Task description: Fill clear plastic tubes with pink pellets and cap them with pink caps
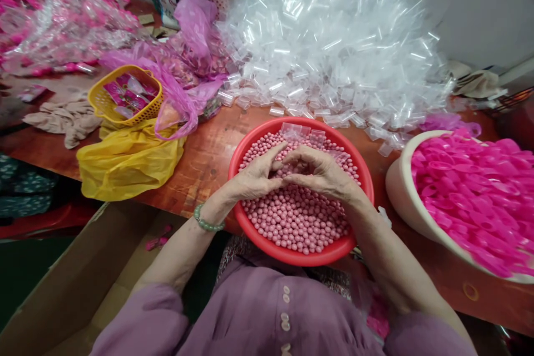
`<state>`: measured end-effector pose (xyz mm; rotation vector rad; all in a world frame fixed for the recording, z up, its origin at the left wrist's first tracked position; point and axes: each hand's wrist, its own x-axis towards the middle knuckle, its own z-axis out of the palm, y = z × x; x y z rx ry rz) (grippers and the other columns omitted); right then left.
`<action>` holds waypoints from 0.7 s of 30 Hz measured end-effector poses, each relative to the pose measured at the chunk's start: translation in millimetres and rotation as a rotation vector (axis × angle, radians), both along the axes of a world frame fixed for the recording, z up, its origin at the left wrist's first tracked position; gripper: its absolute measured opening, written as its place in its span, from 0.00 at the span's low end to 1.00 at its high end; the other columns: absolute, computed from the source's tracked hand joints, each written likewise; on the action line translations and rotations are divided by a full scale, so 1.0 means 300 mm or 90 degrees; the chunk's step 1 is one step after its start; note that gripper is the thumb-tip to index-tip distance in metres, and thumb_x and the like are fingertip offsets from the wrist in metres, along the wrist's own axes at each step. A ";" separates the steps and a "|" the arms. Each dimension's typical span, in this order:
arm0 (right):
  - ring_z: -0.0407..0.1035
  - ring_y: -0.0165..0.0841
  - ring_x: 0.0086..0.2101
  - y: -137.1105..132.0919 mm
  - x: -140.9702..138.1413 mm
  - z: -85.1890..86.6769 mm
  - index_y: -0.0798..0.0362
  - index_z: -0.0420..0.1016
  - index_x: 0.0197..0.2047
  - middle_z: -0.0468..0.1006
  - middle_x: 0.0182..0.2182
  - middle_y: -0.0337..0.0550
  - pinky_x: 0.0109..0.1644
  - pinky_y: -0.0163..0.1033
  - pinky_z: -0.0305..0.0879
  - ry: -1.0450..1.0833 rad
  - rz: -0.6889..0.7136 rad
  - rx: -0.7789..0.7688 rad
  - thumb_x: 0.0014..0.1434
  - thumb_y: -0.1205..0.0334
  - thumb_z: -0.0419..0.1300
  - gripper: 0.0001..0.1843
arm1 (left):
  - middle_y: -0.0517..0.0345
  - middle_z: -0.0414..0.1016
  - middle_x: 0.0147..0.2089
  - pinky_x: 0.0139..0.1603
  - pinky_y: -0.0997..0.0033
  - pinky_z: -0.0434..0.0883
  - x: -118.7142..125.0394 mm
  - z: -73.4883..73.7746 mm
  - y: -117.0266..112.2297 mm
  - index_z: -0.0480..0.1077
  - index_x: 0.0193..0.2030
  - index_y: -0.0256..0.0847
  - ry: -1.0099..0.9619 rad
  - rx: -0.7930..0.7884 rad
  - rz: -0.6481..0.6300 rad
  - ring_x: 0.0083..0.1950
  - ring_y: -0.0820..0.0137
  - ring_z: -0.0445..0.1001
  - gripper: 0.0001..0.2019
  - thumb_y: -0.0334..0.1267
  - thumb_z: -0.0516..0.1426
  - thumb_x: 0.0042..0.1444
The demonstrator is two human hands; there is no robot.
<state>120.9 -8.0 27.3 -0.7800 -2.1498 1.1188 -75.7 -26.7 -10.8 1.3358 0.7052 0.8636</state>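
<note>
Both my hands are over a red basin (301, 258) filled with small round pink beads (298, 222). My left hand (261, 173) curves in from the left, thumb and fingers apart. Facing it, my right hand (320, 169) arches with its thumb and bent fingers apart. The two thumbs nearly meet, and beads show in the gap between the hands. I see nothing plainly gripped, though the undersides of the fingers are hidden. Several clear plastic tubes (294, 131) lie on the beads just beyond my fingers.
A heap of clear tubes (334, 50) covers the back. To the right stands a cream tub (403, 178) of bright pink plastic pieces (475, 189). At left are a yellow basket (129, 119), a yellow bag (131, 164) and a purple bag (196, 22). A cardboard box (83, 267) is below.
</note>
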 end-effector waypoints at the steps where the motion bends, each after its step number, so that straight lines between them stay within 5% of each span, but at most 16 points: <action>1: 0.73 0.32 0.37 -0.001 -0.003 -0.003 0.51 0.78 0.45 0.80 0.40 0.43 0.41 0.38 0.68 0.008 -0.013 0.007 0.61 0.57 0.66 0.10 | 0.47 0.78 0.52 0.50 0.68 0.74 -0.002 -0.002 0.002 0.51 0.74 0.39 -0.006 -0.021 -0.007 0.48 0.65 0.79 0.46 0.35 0.65 0.50; 6: 0.70 0.32 0.33 -0.006 -0.012 -0.023 0.50 0.78 0.42 0.78 0.36 0.42 0.38 0.38 0.66 0.011 -0.087 0.029 0.61 0.51 0.66 0.12 | 0.64 0.73 0.31 0.36 0.77 0.67 -0.018 -0.006 0.011 0.51 0.74 0.36 -0.016 -0.088 -0.001 0.31 0.76 0.70 0.46 0.33 0.65 0.50; 12: 0.63 0.30 0.30 -0.007 -0.023 -0.019 0.52 0.72 0.32 0.71 0.30 0.38 0.34 0.37 0.60 0.011 -0.084 -0.070 0.58 0.48 0.68 0.16 | 0.58 0.76 0.35 0.40 0.71 0.71 -0.020 -0.011 0.018 0.57 0.71 0.39 -0.043 -0.096 0.009 0.37 0.69 0.76 0.46 0.36 0.70 0.46; 17: 0.57 0.27 0.27 -0.012 -0.033 -0.027 0.51 0.65 0.29 0.65 0.27 0.34 0.30 0.35 0.55 0.039 -0.137 -0.151 0.55 0.47 0.70 0.21 | 0.59 0.77 0.36 0.41 0.73 0.71 -0.018 -0.001 0.024 0.59 0.70 0.37 -0.049 -0.123 0.008 0.36 0.73 0.75 0.43 0.34 0.69 0.47; 21: 0.59 0.27 0.28 -0.029 -0.004 -0.022 0.51 0.63 0.29 0.66 0.26 0.34 0.32 0.35 0.58 0.011 -0.150 -0.114 0.57 0.47 0.69 0.21 | 0.56 0.79 0.39 0.44 0.71 0.73 -0.028 0.016 0.024 0.68 0.62 0.36 -0.024 -0.111 0.058 0.40 0.71 0.78 0.33 0.34 0.69 0.47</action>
